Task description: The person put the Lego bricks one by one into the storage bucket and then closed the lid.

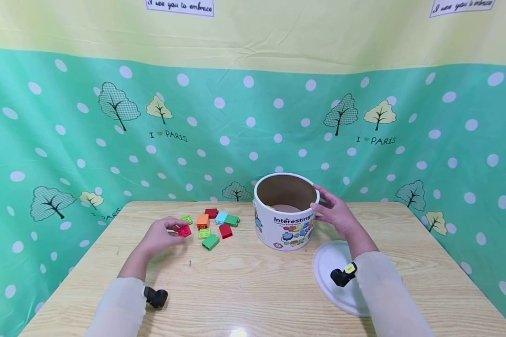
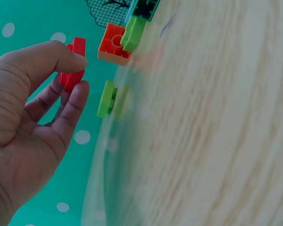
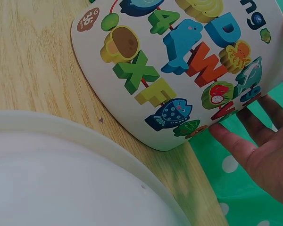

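My left hand (image 1: 166, 235) pinches a small red building brick (image 1: 184, 230) between thumb and fingers. The left wrist view shows that red brick (image 2: 75, 63) above the tabletop, with a light green brick (image 2: 106, 99) and an orange brick (image 2: 114, 44) beyond it. At the right, my right hand (image 1: 335, 213) grips the rim of a white printed bucket (image 1: 284, 231), which stands upright without its lid. The right wrist view has the fingers (image 3: 236, 141) against the bucket's side. Only part of the bucket's inside shows; something yellowish lies at its bottom.
Several loose bricks lie left of the bucket, among them a green brick (image 1: 211, 242), a red brick (image 1: 225, 230) and a light blue brick (image 1: 221, 217). A round white lid (image 1: 337, 292) lies under the right forearm. Behind the wooden table (image 1: 244, 290) hangs a green dotted curtain (image 1: 253, 135).
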{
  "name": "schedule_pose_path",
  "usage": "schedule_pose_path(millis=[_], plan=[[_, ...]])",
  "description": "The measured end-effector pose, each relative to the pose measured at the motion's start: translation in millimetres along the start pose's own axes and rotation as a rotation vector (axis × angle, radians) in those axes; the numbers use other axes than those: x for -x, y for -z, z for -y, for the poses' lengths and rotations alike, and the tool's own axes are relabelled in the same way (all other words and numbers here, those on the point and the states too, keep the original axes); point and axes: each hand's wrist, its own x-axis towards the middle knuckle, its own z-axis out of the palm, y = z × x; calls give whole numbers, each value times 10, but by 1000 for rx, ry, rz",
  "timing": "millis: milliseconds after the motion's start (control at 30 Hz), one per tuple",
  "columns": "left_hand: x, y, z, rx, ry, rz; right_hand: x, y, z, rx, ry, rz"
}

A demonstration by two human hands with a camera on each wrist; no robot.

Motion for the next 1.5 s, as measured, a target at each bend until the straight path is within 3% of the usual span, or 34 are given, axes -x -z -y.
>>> schedule_pose_path(millis=[367, 767, 1300, 1500], plan=[[-5, -40, -199, 25, -66, 22, 3, -2, -4, 3, 1, -3], [-32, -126, -439, 44, -73, 40, 5, 3, -4, 3, -1, -5], [-122, -212, -805, 34, -253, 75, 4, 2, 18, 3, -4, 8], [-152, -233, -981, 72, -274, 88, 2, 3, 29, 4, -12, 15]])
